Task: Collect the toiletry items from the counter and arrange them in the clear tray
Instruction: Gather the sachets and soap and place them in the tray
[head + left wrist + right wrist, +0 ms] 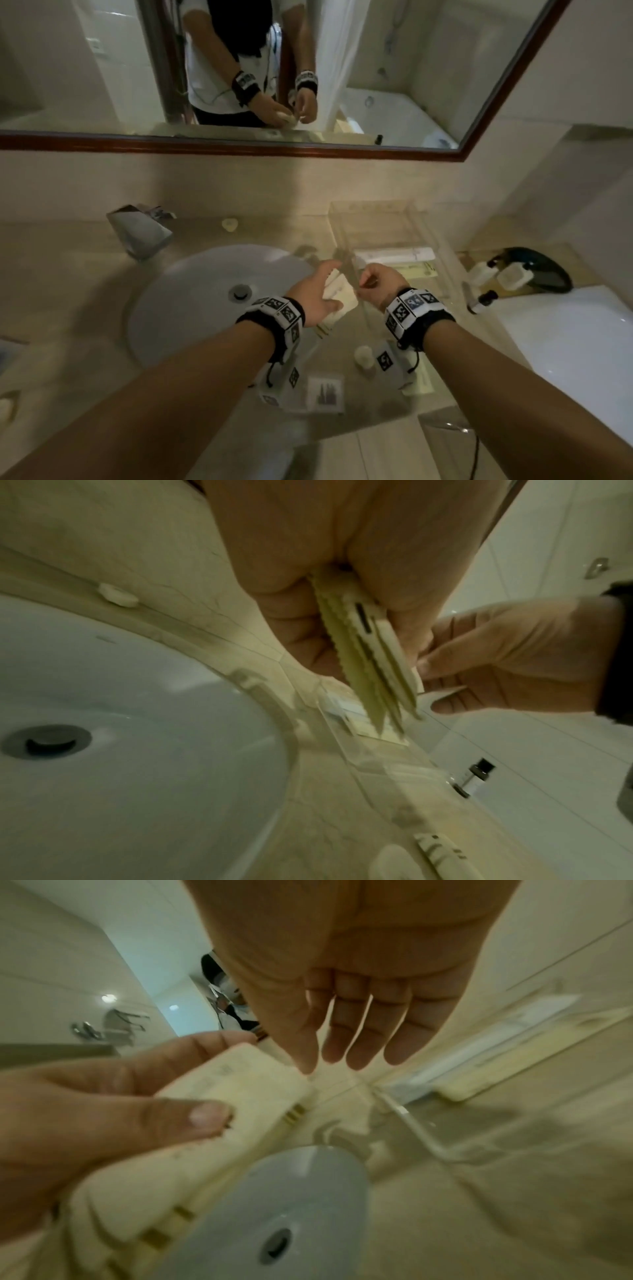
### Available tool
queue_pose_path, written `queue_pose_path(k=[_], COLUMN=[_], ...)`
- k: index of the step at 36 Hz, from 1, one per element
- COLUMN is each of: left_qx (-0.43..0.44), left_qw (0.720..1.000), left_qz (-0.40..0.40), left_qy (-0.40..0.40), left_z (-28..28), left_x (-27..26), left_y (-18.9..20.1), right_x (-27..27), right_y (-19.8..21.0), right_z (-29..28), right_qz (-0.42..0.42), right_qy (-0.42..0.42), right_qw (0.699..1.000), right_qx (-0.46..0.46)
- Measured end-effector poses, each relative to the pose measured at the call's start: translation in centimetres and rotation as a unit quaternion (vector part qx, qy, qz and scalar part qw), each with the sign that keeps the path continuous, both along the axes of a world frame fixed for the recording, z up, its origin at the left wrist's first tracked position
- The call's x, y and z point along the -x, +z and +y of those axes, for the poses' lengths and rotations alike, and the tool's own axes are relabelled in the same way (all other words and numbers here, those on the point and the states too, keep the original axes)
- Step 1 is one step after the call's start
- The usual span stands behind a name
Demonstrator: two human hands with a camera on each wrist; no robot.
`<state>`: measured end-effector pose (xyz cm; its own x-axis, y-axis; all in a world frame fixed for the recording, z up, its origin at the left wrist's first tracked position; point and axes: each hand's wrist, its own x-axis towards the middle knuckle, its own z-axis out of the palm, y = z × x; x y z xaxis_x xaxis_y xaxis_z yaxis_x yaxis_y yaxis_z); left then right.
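While the left hand (pixel 313 294) grips a stack of cream packets (pixel 337 296) over the sink (pixel 191 291) edge, head view puts the right hand (pixel 378 284) loosely curled at the stack's corner just beside the clear tray (pixel 428 240), so peel one packet only and lay it flat beside the packets already inside. Left wrist: thumb and fingers clamp the stack edge-on, right fingertips (pixel 428 664) touching it. Right wrist: fingers hang straight, nothing gripped; beige marble desk (pixel 514 1177), mirror, tiled bathroom.

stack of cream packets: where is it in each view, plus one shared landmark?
Head: stack of cream packets at centre, gripped by left hand.
Left wrist: centre, seen edge-on.
Right wrist: lower left.
Landmark: sink drain.
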<state>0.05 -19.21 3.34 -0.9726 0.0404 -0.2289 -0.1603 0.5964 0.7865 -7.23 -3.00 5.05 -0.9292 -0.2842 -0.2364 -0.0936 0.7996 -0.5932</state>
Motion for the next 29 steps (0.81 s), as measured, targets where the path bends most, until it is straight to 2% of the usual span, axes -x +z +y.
queue_pose_path(k=[5,7,8,9,10,11,13,15,18,20,24,26,28,29], left_qx=[-0.009,-0.012,-0.016,-0.016,-0.012,-0.004,-0.006,-0.018,-0.037,-0.048,-0.055,-0.045,-0.024,-0.015], left_qw=[1.0,1.0,1.0,1.0,1.0,1.0,0.999,0.998,0.995,0.994,0.99,0.99,0.992,0.993], left_qz=[-0.002,-0.006,-0.011,-0.015,-0.019,-0.024,-0.036,-0.051,-0.062,-0.054,-0.025,-0.021,-0.018,-0.019], left_qy=[-0.014,-0.004,0.001,0.004,0.008,0.012,0.029,0.043,0.065,0.081,0.129,0.133,0.122,0.116], left_z=[3.9,5.4,6.1,6.8,7.6,8.4,10.0,11.6,13.5,14.6,16.1,16.5,16.9,17.1], left_x=[-0.2,0.0,0.2,0.4,0.7,0.9,1.4,1.6,1.9,2.0,2.3,2.7,3.2,3.3], left_y=[-0.5,-0.7,-0.8,-0.9,-1.0,-1.1,-1.4,-1.8,-2.7,-3.0,-3.5,-3.8,-3.8,-3.8], right_x=[-1.3,-1.0,-0.5,1.6,2.7,2.8,1.2,-2.4,-4.6,-5.3,-3.0,-1.5,0.1,0.8], right_y=[-0.7,-2.2,-3.5,-7.7,-10.2,-11.3,-10.0,-5.7,-6.1,-6.7,-6.9,-7.1,-8.0,-8.2], right_z=[5.6,8.1,9.6,12.1,13.8,14.7,14.6,12.9,13.4,14.4,15.9,16.7,18.2,19.2], right_qz=[-0.086,-0.094,-0.102,-0.107,-0.113,-0.133,-0.164,-0.163,-0.141,-0.106,-0.129,-0.162,-0.217,-0.249], right_qy=[-0.024,-0.02,-0.016,-0.014,-0.013,0.0,0.045,0.071,0.159,0.185,0.189,0.131,0.032,-0.02], right_qw=[0.988,0.98,0.973,0.964,0.953,0.941,0.926,0.92,0.884,0.893,0.903,0.933,0.962,0.964], right_qx=[-0.126,-0.173,-0.207,-0.245,-0.281,-0.311,-0.337,-0.349,-0.416,-0.395,-0.363,-0.293,-0.166,-0.094])
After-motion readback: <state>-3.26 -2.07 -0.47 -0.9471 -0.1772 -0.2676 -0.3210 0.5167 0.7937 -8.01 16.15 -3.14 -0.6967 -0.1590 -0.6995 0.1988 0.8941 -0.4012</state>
